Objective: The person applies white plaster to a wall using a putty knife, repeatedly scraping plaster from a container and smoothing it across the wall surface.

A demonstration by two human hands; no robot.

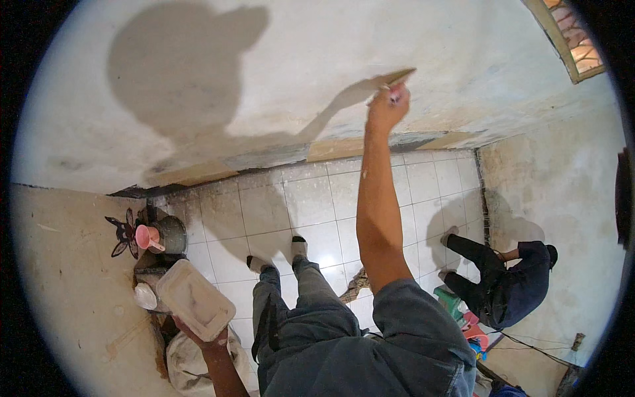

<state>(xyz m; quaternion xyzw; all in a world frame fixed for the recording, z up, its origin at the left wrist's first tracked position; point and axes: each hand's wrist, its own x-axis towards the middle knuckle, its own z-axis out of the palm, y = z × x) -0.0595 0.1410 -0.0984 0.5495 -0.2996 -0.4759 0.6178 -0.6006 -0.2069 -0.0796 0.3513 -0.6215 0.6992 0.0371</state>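
My right arm is stretched out to the pale wall (317,40). At its end, my right hand (389,109) is closed around a putty knife (401,77), whose flat blade lies at or very near the wall surface; its handle is mostly hidden in my fist. Low on the left, my left hand (206,337) holds a whitish rectangular plastic tub (196,299) from its lower edge and underside. A pale smear of material shows inside the tub.
On the left stand a dark bucket (173,233) and a pink dipper (149,238), with a white sack (188,360) lower down. To the right another person (512,284) bends forward near the side wall. A crumpled cloth (357,286) lies on the tiled floor (317,202).
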